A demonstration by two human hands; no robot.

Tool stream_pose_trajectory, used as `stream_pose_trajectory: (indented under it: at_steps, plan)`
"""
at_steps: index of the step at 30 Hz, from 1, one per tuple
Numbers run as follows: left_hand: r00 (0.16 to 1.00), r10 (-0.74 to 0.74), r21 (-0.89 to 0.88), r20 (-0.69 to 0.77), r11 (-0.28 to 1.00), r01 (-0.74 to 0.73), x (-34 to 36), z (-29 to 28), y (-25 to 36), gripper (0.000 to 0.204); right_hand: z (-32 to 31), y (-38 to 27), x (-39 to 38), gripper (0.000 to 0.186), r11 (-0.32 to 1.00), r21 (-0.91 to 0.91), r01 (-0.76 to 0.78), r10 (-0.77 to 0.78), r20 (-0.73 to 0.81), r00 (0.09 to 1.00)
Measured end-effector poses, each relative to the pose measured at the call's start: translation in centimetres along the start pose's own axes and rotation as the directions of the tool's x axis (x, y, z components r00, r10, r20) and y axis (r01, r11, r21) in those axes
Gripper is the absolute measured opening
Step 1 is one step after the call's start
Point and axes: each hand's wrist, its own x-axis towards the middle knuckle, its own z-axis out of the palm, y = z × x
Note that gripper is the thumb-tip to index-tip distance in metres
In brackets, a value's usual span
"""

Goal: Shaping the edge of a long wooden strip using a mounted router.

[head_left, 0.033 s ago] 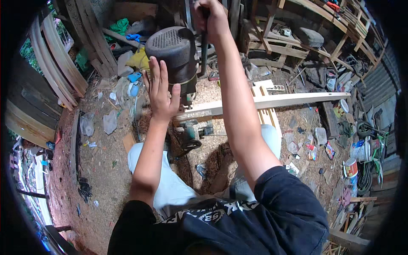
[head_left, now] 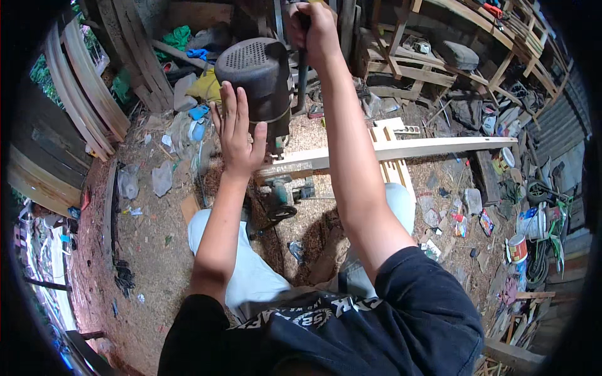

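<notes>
Before me stands an upright drilling or mortising machine with a dark, round motor housing (head_left: pixel 254 81) and a perforated cap. Palm forward and fingers stretched, my left hand (head_left: pixel 238 135) rests against the near-left side of the housing. Raised at the top, my right hand (head_left: pixel 318 31) is closed round the machine's lever handle (head_left: pixel 302 78). A long pale wooden beam (head_left: pixel 426 148) lies crosswise under the machine, with small holes near its far right end. Below the beam sits a green clamp base with a black handwheel (head_left: pixel 281 214). The bit and its contact with the wood are hidden.
Slotted pale wood pieces (head_left: pixel 396 170) lie under the beam. Wood chips and litter cover the floor. A timber rack (head_left: pixel 433 69) stands at back right, planks (head_left: pixel 84 94) lean at left, and a painted bucket (head_left: pixel 517 248) sits at right. My knees flank the machine.
</notes>
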Motion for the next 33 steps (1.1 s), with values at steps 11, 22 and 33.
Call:
stream_pose_trajectory:
  at_steps: [11, 22, 33]
  plan:
    - [0.996, -0.041, 0.009, 0.075, 0.999, 0.041, -0.2, 0.0, 0.3, 0.066, 0.3, -2.6, -4.1, 0.041, 0.978, -0.189, 0.085, -0.066, 0.107, 0.992]
    - [0.993, -0.05, 0.015, 0.109, 0.999, 0.048, -0.5, 0.5, 0.5, 0.066, 0.8, -5.0, -11.1, 0.03, 0.986, -0.162, 0.024, -0.008, 0.1, 0.995]
    - [0.987, -0.031, -0.048, 0.161, 0.998, 0.039, -1.8, -0.9, -1.2, 0.067, 0.3, -7.8, -17.8, 0.029, 0.879, -0.363, -0.308, 0.38, 0.146, 0.914]
